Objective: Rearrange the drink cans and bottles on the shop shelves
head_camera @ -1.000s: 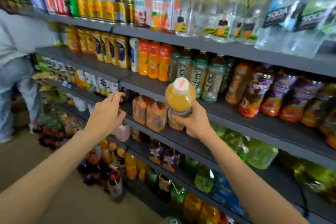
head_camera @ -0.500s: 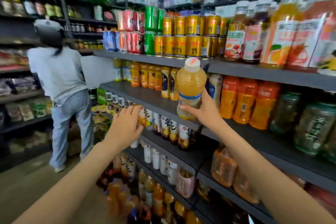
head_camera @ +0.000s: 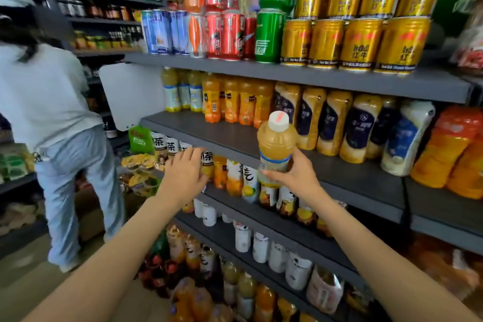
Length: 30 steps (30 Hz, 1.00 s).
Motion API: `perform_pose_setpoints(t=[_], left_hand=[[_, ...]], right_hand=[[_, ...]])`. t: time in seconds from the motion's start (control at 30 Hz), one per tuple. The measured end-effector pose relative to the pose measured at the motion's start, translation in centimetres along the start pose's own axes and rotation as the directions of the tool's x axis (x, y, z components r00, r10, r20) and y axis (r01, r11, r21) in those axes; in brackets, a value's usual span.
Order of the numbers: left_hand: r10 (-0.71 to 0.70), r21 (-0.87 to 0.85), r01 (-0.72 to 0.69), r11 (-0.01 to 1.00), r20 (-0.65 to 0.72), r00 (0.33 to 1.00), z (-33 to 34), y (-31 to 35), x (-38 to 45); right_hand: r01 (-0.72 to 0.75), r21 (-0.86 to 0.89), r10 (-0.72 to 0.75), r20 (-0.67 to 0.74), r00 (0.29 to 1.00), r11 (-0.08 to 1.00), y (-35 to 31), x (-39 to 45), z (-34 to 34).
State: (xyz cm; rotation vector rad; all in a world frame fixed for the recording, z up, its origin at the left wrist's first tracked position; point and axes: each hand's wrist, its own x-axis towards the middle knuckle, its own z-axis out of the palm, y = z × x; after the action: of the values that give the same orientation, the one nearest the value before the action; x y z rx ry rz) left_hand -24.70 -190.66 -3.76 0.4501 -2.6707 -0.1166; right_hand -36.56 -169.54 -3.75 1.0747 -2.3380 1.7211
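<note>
Bottle (head_camera: 276, 149) gripped upright by right hand (head_camera: 294, 176); left hand (head_camera: 183, 176) loose, empty.

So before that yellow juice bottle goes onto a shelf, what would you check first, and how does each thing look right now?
1. Grip: right hand curled round the lower part of the yellow juice bottle: ok.
2. Cap on the bottle: white cap in place: ok.
3. Bottle upright: slightly tilted, near upright: ok.
4. Matching row: similar pale yellow bottles stand at the shelf's left end: ok.
5. Free space: bare dark shelf in front of the orange bottles: ok.
6. Left hand free: fingers open, holding nothing: ok.
</note>
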Motion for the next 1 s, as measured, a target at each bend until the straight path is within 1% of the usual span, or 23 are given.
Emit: perform_pose_setpoints(t=[0.07, 0.13, 0.17, 0.23, 0.3, 0.33, 0.43, 0.5, 0.57, 0.7, 0.8, 0.93, 1.0], left_hand=[[0.068, 0.027, -0.069, 0.997, 0.015, 0.998, 0.8, -2.5, 1.8], [0.128, 0.029, -0.128, 0.991, 0.022, 0.992, 1.6, -5.2, 3.6], [0.14, 0.013, -0.14, 0.99, 0.033, 0.99, 2.0, -6.5, 4.5], [0.124, -0.026, -0.123, 0.992, 0.059, 0.99, 3.0, -8.9, 6.1], [0.103, -0.048, -0.098, 0.994, 0.098, 0.99, 4.1, -10.4, 7.4], [0.113, -0.041, -0.109, 0.993, 0.12, 0.986, 4.7, -10.9, 8.1], [0.202, -0.029, -0.2, 0.979, 0.159, 0.966, 6.6, -11.4, 10.5], [0.255, -0.038, -0.252, 0.967, 0.14, 0.957, 7.7, -11.5, 12.2], [0.261, -0.066, -0.255, 0.965, 0.106, 0.959, 8.3, -11.7, 13.6], [0.269, -0.107, -0.258, 0.96, 0.099, 0.958, 9.5, -13.5, 15.8], [0.215, -0.129, -0.202, 0.971, 0.1, 0.972, 9.8, -16.4, 17.6], [0.06, -0.139, -0.035, 0.99, 0.177, 0.982, 10.0, -21.1, 21.0], [0.04, -0.136, -0.014, 0.991, 0.19, 0.981, 10.1, -23.2, 22.9]], right_hand=[[-0.01, 0.017, 0.012, -0.093, 0.996, 1.0, -0.4, 1.3, 2.1], [0.022, -0.009, -0.023, -0.242, 0.97, 1.0, -0.7, 2.8, 4.2], [0.023, -0.026, -0.03, -0.302, 0.953, 0.999, -0.7, 3.4, 5.2], [-0.004, -0.035, -0.008, -0.35, 0.937, 0.999, -0.7, 4.1, 7.1], [-0.058, -0.064, 0.033, -0.345, 0.938, 0.996, -0.5, 4.6, 8.6], [-0.079, -0.089, 0.044, -0.342, 0.939, 0.993, -0.2, 4.9, 9.1], [-0.133, -0.136, 0.076, -0.361, 0.929, 0.982, 0.6, 6.0, 10.2], [-0.138, -0.139, 0.076, -0.379, 0.922, 0.981, 1.2, 7.2, 10.8], [-0.141, -0.146, 0.073, -0.393, 0.916, 0.979, 1.6, 8.4, 11.4], [-0.136, -0.142, 0.068, -0.405, 0.912, 0.98, 2.3, 11.3, 13.4], [-0.144, -0.173, 0.068, -0.379, 0.923, 0.974, 2.1, 14.7, 15.5], [-0.171, -0.156, 0.112, -0.329, 0.938, 0.973, 2.1, 20.3, 19.7], [-0.186, -0.147, 0.135, -0.303, 0.943, 0.972, 2.5, 23.4, 22.5]])
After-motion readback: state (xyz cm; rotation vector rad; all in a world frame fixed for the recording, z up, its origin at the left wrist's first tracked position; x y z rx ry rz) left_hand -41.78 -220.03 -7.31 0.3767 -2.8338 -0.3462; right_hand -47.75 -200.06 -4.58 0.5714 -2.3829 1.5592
